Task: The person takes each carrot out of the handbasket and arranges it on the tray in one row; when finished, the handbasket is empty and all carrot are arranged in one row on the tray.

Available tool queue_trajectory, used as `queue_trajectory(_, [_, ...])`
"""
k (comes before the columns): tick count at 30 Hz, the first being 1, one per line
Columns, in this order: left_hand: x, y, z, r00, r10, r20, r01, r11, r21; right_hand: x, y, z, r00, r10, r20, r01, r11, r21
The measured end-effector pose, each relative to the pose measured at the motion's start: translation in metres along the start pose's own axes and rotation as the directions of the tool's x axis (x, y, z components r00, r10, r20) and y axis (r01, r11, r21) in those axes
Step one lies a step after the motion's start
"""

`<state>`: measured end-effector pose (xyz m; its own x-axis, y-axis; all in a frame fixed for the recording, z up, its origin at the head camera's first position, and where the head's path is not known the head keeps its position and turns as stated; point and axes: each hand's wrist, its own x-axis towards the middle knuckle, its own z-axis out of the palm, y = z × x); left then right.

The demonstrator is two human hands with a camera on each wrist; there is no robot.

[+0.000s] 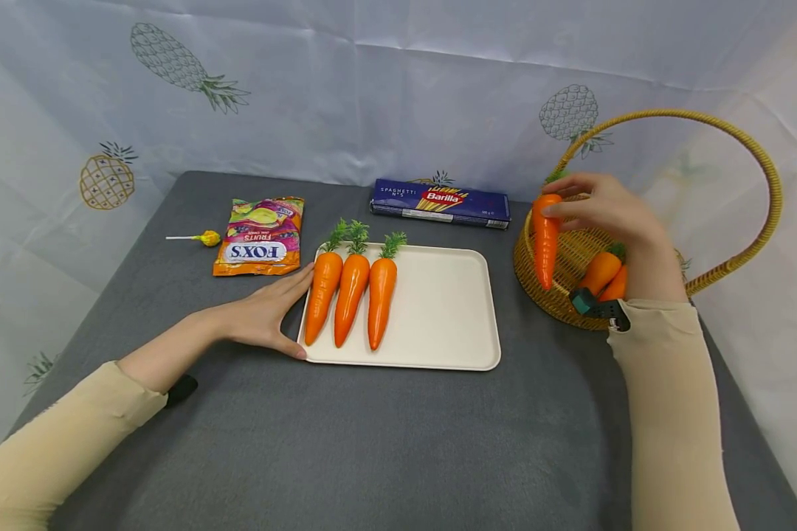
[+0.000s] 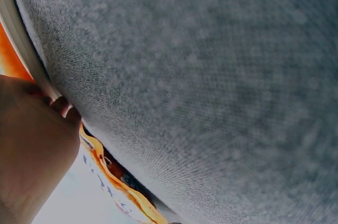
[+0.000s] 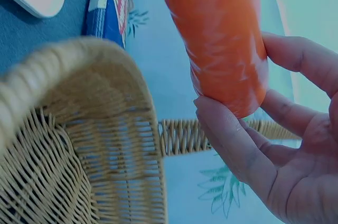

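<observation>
In the head view, my right hand (image 1: 601, 206) pinches a carrot (image 1: 546, 240) near its thick green-topped end, tip pointing down, over the left side of a wicker basket (image 1: 528, 273). The right wrist view shows thumb and fingers on either side of that carrot (image 3: 222, 44). More carrots (image 1: 601, 273) lie in the basket, partly hidden by my wrist. My left hand (image 1: 262, 313) rests at the left edge of a cream tray (image 1: 445, 310), thumb and fingers spread along its rim. Three carrots (image 1: 352, 299) lie side by side on the tray's left part, leaves away from me.
Behind the tray lies a blue spaghetti box (image 1: 440, 203). A candy bag (image 1: 260, 236) is beyond my left hand, with a yellow lollipop (image 1: 209, 238) to its left. The basket's tall handle (image 1: 773, 192) arches up at the right. A patterned cloth (image 1: 372, 88) hangs behind the grey table (image 1: 372, 442).
</observation>
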<state>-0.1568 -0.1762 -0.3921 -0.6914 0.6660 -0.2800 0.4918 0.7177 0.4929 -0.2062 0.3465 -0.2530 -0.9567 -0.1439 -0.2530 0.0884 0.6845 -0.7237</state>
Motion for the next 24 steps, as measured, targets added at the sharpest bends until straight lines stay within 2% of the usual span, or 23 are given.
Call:
queue_trajectory(8, [0.0,0.0,0.0,1.0,-0.006,0.001,0.006,1.0,0.001,0.003,-0.01,0.018,1.0,-0.018,0.008,0.018,0.998,-0.065])
queue_trajectory(24, [0.0,-0.002,0.0,1.0,0.001,0.001,-0.001,1.0,0.001,0.011,-0.022,0.06,0.995,-0.05,0.089,0.055,0.997,-0.045])
